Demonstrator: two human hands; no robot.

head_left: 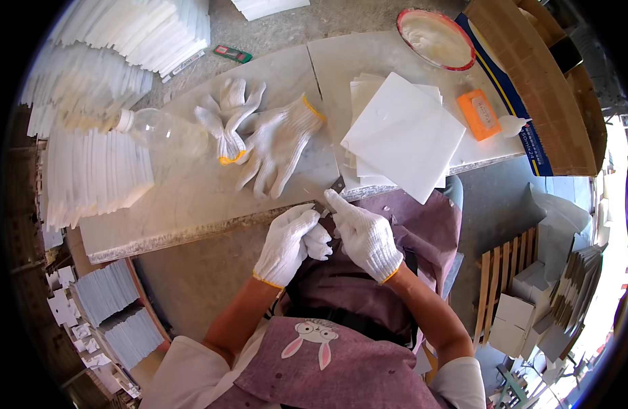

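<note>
Both my hands wear white knit gloves with orange-yellow cuffs and are close together over my lap, just in front of the table's edge. My left hand is closed, its fingers curled and the thumb pressed in; a small pale piece shows at its fingertips, too small to name. My right hand has its index finger reaching toward the left fingertips, with the other fingers curled under and hidden. A small dark piece lies at the table edge above the right index finger. A spare pair of white gloves rests on the table.
White square sheets are stacked askew at right of centre. Beyond stand an orange box, a red-rimmed basin and a cardboard box. At left are a clear plastic bottle and tall stacks of white tiles. A green-and-red tool lies behind.
</note>
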